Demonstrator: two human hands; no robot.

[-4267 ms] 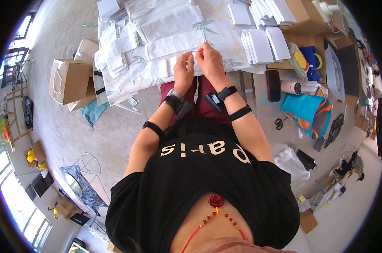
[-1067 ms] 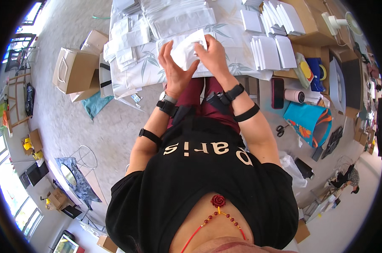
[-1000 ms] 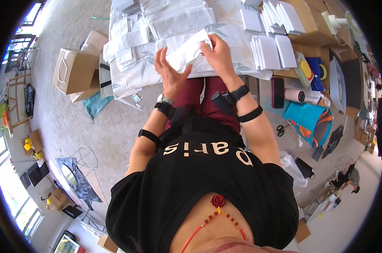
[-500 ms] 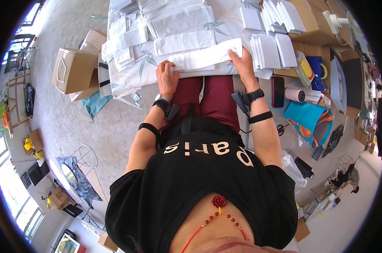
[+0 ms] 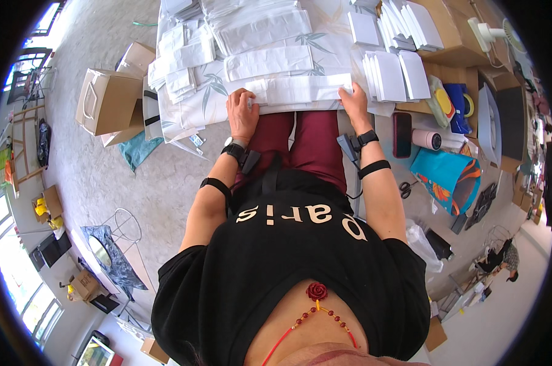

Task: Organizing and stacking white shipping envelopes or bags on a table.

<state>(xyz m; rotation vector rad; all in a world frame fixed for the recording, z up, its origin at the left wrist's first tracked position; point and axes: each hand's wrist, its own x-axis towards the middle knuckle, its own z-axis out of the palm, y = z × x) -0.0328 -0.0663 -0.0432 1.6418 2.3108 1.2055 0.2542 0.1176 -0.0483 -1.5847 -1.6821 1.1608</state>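
A long white strip (image 5: 300,88), thin and flat like folded plastic or paper, lies along the near edge of the table in front of me. My left hand (image 5: 242,113) has its fingers curled over the strip's left end. At the opposite end, my right hand (image 5: 354,104) grips the corner between thumb and fingers; the fingers are partly hidden. Just beyond the strip lies another flat white strip (image 5: 268,63), and farther back are layered piles of similar white strips (image 5: 258,30). The strip's exact material cannot be made out.
White folded stacks (image 5: 389,76) stand right of my right hand. Cardboard boxes (image 5: 453,36), a small fan (image 5: 489,32), a dark phone (image 5: 401,134), a pink cup (image 5: 425,138) and a blue patterned bag (image 5: 450,177) are farther right. Another carton (image 5: 105,100) stands left of the table (image 5: 206,113).
The strip's right end has come down, and the strip now lies flatter and straighter along the table edge. My right hand has lowered toward me with it; my left hand has barely moved.
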